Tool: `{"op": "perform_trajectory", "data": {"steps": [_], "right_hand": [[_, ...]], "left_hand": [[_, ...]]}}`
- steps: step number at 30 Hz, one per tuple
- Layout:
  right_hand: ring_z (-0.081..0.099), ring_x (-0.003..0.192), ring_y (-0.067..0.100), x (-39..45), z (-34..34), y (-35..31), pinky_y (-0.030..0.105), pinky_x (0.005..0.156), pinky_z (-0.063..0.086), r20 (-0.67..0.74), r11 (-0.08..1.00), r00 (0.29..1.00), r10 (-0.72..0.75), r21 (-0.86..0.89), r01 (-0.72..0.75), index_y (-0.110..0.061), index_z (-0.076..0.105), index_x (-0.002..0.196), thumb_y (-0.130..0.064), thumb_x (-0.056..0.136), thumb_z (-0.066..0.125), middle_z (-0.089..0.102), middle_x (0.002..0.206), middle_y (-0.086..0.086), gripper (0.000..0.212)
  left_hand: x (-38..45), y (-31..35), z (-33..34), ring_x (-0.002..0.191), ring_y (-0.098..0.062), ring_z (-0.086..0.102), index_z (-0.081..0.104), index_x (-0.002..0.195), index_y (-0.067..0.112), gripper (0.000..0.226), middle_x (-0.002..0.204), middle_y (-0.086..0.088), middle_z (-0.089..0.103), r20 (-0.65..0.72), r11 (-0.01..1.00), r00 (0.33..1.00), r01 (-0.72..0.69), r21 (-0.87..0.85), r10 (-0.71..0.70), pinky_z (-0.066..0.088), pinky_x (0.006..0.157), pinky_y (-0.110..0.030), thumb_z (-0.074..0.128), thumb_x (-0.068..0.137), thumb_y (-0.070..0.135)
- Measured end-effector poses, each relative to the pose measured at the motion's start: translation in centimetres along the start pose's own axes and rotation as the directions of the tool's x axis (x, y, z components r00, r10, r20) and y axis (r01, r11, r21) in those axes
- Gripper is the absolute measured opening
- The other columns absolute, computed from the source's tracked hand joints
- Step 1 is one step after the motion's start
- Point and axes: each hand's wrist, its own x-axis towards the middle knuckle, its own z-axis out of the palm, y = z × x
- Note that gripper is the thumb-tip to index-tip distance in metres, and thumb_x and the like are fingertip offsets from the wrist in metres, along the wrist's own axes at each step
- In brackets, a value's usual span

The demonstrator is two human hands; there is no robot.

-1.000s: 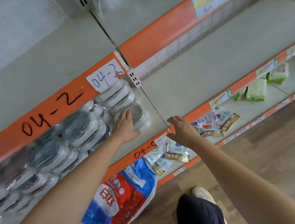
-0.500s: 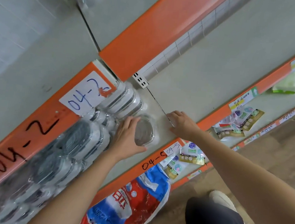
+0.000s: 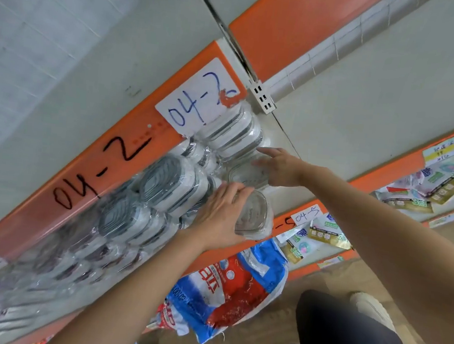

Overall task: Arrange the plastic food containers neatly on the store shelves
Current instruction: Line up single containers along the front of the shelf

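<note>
The left hand is grasping a clear container at the shelf's front edge, near the "04-5" tag; the right hand, fingers relaxed, is touching another container below the "04-2" label.

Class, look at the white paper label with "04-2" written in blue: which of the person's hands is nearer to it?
The right hand: it is just beside and below the label. The left hand is lower, on a clear container.

Blurred wrapped containers at lower left, cut by frame edge.
</note>
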Motion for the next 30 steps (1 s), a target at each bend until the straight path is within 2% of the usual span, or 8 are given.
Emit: {"op": "perform_trajectory", "data": {"steps": [2, 6, 8, 13, 16, 23, 26, 30], "right_hand": [[0.003, 0.145, 0.021, 0.2, 0.1, -0.1, 0.038, 0.117, 0.014, 0.046, 0.999, 0.999, 0.003, -0.038, -0.001, -0.033, 0.033, 0.145, -0.014, 0.084, 0.053, 0.005, 0.158, -0.003, 0.066], [0.006, 0.144, 0.021, -0.5, -0.5, 0.3, 0.047, 0.115, 0.022, 0.015, 0.991, 0.998, -0.058, -0.121, 0.059, -0.036, 0.04, 0.141, -0.032, 0.083, 0.068, 0.015, 0.155, -0.003, 0.064], [0.011, 0.143, 0.02, -1.2, -0.7, 0.3, 0.045, 0.113, 0.027, -0.016, 0.989, 0.997, -0.07, -0.134, 0.067, -0.034, 0.045, 0.138, -0.039, 0.079, 0.071, 0.021, 0.152, -0.002, 0.065], [0.031, 0.131, 0.022, -3.8, -0.9, 0.3, 0.037, 0.099, 0.044, -0.079, 0.986, 0.997, 0.013, -0.162, -0.025, -0.028, 0.045, 0.136, -0.034, 0.076, 0.076, 0.026, 0.144, 0.003, 0.068], [0.035, 0.125, 0.024, -5.9, -1.1, 0.1, 0.037, 0.092, 0.049, -0.103, 0.98, 0.99, 0.099, -0.161, -0.115, -0.022, 0.043, 0.133, -0.028, 0.074, 0.078, 0.025, 0.139, 0.007, 0.069], [0.038, 0.11, 0.029, -11.0, -3.0, -1.1, 0.033, 0.087, 0.041, -0.339, 0.954, 0.921, 0.193, -0.154, -0.256, -0.009, 0.032, 0.136, -0.023, 0.067, 0.078, 0.033, 0.123, 0.015, 0.084], [0.036, 0.113, 0.029, -13.8, -3.6, -2.3, 0.035, 0.094, 0.043, -0.34, 0.933, 0.909, 0.242, -0.177, -0.314, -0.001, 0.03, 0.136, -0.027, 0.066, 0.078, 0.031, 0.127, 0.016, 0.088], [0.038, 0.116, 0.029, -19.2, -4.7, -4.1, 0.037, 0.09, 0.047, -0.348, 0.91, 0.882, 0.318, -0.151, -0.387, -0.004, 0.039, 0.128, -0.022, 0.068, 0.076, 0.03, 0.127, 0.014, 0.073]], "left_hand": [[0.1, 0.1, 0.0, 0.13, -0.018, 0.023, 0.019, 0.147, 0.017, 0.1, 0.137, -0.001, 0.023, 0.003, 1.0, 1.0, -0.007, 0.007, 0.007, 0.021, 0.113, -0.032, 0.077, 0.069, 0.038], [0.3, -0.1, -0.1, 0.13, -0.018, 0.024, 0.02, 0.146, 0.019, 0.098, 0.138, -0.001, 0.024, 0.009, 1.0, 1.0, -0.018, 0.015, 0.018, 0.024, 0.113, -0.032, 0.077, 0.069, 0.035], [0.2, 0.0, -0.1, 0.131, -0.018, 0.024, 0.02, 0.146, 0.019, 0.098, 0.138, -0.001, 0.024, 0.01, 1.0, 1.0, -0.024, 0.015, 0.024, 0.023, 0.113, -0.032, 0.077, 0.069, 0.034], [-0.4, 0.8, -0.5, 0.128, -0.02, 0.026, 0.021, 0.147, 0.015, 0.101, 0.137, -0.003, 0.027, 0.017, 0.998, 0.998, -0.064, 0.018, 0.064, 0.02, 0.112, -0.032, 0.077, 0.067, 0.041], [-1.0, 1.3, -1.1, 0.127, -0.019, 0.026, 0.021, 0.146, 0.015, 0.102, 0.136, -0.003, 0.027, 0.027, 0.996, 0.996, -0.084, 0.01, 0.084, 0.02, 0.111, -0.032, 0.078, 0.066, 0.042], [-3.3, 3.1, -3.7, 0.124, -0.019, 0.028, 0.023, 0.145, 0.015, 0.1, 0.134, -0.004, 0.028, 0.036, 0.989, 0.989, -0.144, 0.046, 0.142, 0.02, 0.112, -0.035, 0.077, 0.067, 0.043], [-4.4, 4.4, -5.1, 0.125, -0.019, 0.027, 0.022, 0.145, 0.016, 0.099, 0.133, -0.004, 0.028, 0.043, 0.983, 0.984, -0.172, 0.058, 0.17, 0.017, 0.114, -0.036, 0.077, 0.067, 0.044], [-5.8, 6.6, -7.4, 0.121, -0.019, 0.028, 0.024, 0.142, 0.02, 0.096, 0.129, -0.004, 0.028, -0.006, 0.975, 0.979, -0.201, 0.091, 0.203, 0.025, 0.107, -0.036, 0.076, 0.065, 0.047]]}}
